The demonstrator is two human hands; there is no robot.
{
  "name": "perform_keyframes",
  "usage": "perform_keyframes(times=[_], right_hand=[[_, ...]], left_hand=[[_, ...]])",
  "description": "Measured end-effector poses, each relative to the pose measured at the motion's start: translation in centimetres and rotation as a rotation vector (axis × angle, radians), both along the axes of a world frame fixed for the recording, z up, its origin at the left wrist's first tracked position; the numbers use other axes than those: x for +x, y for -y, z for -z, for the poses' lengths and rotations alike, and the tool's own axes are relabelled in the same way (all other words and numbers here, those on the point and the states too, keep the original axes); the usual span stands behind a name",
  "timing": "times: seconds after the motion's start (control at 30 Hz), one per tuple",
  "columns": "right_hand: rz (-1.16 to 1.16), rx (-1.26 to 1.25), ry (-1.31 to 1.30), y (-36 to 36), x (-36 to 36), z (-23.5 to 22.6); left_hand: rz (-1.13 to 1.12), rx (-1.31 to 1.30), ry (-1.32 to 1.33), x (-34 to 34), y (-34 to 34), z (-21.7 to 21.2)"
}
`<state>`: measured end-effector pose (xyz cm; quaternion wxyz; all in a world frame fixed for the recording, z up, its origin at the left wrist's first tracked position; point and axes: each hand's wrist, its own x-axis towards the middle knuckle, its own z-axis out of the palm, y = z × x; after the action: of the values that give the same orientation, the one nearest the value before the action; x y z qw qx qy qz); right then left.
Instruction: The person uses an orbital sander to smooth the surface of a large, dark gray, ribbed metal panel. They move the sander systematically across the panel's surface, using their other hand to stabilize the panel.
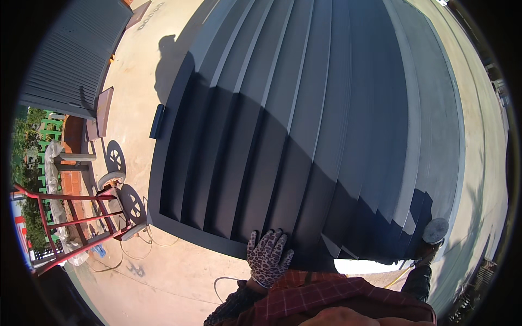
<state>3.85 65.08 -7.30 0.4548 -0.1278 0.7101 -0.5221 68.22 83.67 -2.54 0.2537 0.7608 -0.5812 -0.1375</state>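
Observation:
My left hand [269, 259], in a leopard-print glove, lies flat with its fingers spread on the near edge of a large dark grey slatted metal panel [272, 163]. Long parallel slats run away from me across the panel. At the panel's near right corner, my right hand [427, 254] is closed around a tool with a round pale grey top [435, 231]. Its lower part is hidden, so its exact kind does not show. A thin yellow hose [398, 277] runs close to the right arm. My shadow falls over the panel's near left part.
A red hand cart [81, 225] with wheels stands on the concrete at left. Hoses [136, 256] lie beside it. A small dark block [157, 121] juts from the panel's left edge. Beyond are a corrugated dark wall [76, 54] and green fencing [50, 130].

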Motion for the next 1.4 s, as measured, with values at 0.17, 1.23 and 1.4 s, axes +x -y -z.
perform_keyframes(times=[0.17, 1.23, 1.4], right_hand=[[0.037, 0.020, -0.079, 0.4, 0.5, -0.9], [0.152, 0.033, 0.026, -2.4, 0.0, 2.7], [0.071, -0.165, 0.147, -2.3, 0.4, 4.1]], left_hand=[[0.140, 0.021, 0.013, 1.2, -1.0, 0.5], [0.370, 0.260, -0.042, -2.0, 4.1, -1.8], [0.331, 0.133, 0.118, -3.1, 17.9, 2.4]])
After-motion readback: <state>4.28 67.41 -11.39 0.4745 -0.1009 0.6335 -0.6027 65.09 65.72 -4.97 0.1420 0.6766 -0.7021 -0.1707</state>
